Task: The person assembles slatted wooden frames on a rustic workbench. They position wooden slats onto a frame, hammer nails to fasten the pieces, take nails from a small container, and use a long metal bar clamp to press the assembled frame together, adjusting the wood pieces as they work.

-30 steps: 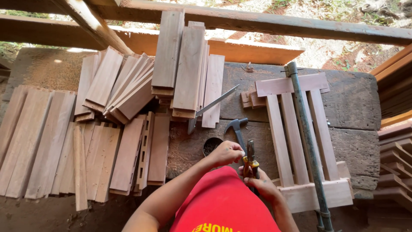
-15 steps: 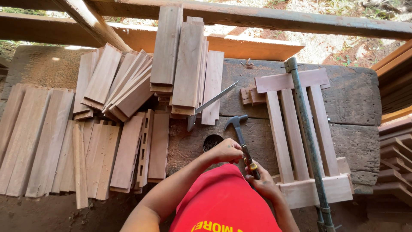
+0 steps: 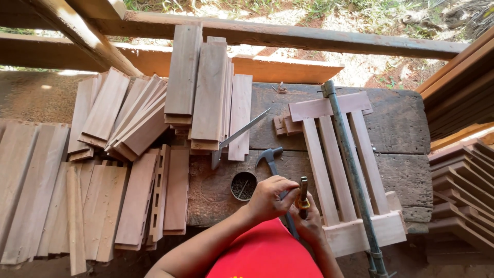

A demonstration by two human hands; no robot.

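My left hand [image 3: 268,198] and my right hand [image 3: 310,226] meet at the bench's front edge. Both close on a small dark tool with a yellow band [image 3: 303,193], held upright between them. A claw hammer [image 3: 269,156] lies on the bench, its handle running under my hands. A round tin of nails [image 3: 244,186] sits just left of my left hand. To the right lies a slatted wooden frame [image 3: 321,170] with a long metal bar clamp [image 3: 350,164] across it.
Stacks of wooden slats [image 3: 208,92] and loose boards [image 3: 134,201] cover the bench's left half. A long metal blade [image 3: 237,136] leans by the stacks. Stacked timber pieces [image 3: 463,180] stand at the right. A wooden beam [image 3: 288,38] crosses behind.
My hands have shifted slightly, and the small tool now stands upright between them. The hammer, tin and frame stay where they were.
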